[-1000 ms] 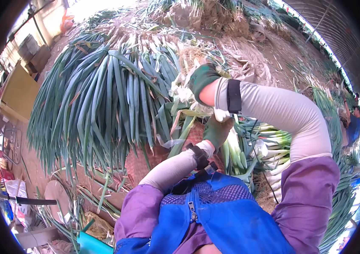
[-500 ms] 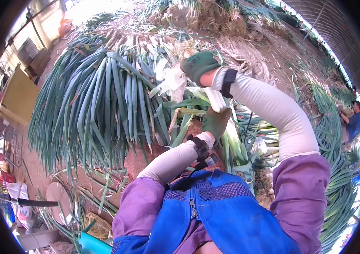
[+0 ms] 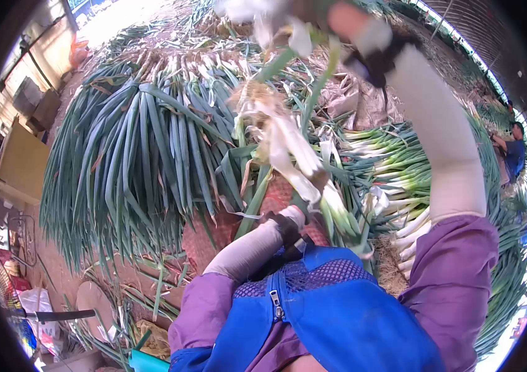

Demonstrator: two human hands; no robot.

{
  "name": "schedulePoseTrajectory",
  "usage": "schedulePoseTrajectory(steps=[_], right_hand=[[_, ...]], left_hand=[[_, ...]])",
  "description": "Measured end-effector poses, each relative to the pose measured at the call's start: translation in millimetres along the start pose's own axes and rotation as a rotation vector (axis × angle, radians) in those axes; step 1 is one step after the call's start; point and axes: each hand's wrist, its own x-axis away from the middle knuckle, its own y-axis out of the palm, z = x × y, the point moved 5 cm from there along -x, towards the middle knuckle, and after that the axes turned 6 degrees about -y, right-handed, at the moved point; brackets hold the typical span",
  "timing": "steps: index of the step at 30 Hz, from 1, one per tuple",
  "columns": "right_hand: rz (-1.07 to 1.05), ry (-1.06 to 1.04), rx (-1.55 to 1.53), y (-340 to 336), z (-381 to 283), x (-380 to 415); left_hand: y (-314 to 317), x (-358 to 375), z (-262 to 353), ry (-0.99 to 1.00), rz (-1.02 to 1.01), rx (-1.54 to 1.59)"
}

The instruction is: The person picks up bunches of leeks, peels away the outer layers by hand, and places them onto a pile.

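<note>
My left hand (image 3: pixel 301 203), in a green glove, is low in the middle, partly hidden behind pale stalks. It is closed on a few long green onions (image 3: pixel 291 146), whose hairy roots point up and away from me. My right hand (image 3: pixel 316 11), also gloved, is up at the top edge and smeared by motion. Pale peeled leaves (image 3: pixel 301 38) trail from it, with green strips hanging below; its fingers are not distinct. To the left lies a thick heap of green onions (image 3: pixel 133 142), blue-green leaves draping toward me.
On the right lies a row of onions (image 3: pixel 394 161) with white stems. A red net sack (image 3: pixel 201 232) sits beneath the left heap. A dark blade (image 3: pixel 65 315) projects at lower left, near a teal object (image 3: pixel 149 359). Another person (image 3: pixel 513 152) works at far right.
My right hand has swept up and away from my left hand, trailing pale leaves. The onions at my left hand now show their roots and white stems more fully.
</note>
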Motion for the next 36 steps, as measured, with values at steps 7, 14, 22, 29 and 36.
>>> schedulePoseTrajectory(steps=[7,14,22,29,36], right_hand=[[-0.229,-0.113,-0.403,202.4,-52.6,112.5],[-0.221,-0.131,-1.866,194.5,-38.7,117.9],[0.247,-0.276,-1.253,164.1,-16.6,116.1],[0.362,-0.615,-0.058,132.1,-50.9,111.2],[-0.071,-0.5,-0.063,155.0,-62.7,73.0]], left_hand=[[-28.9,4.7,25.0,0.049,0.484,-0.027],[-26.7,81.0,172.2,0.207,0.151,0.234],[-36.0,71.0,158.6,0.22,0.259,0.124],[-27.8,75.8,177.1,0.342,0.275,0.133],[-23.3,60.1,136.9,0.221,0.176,0.322]])
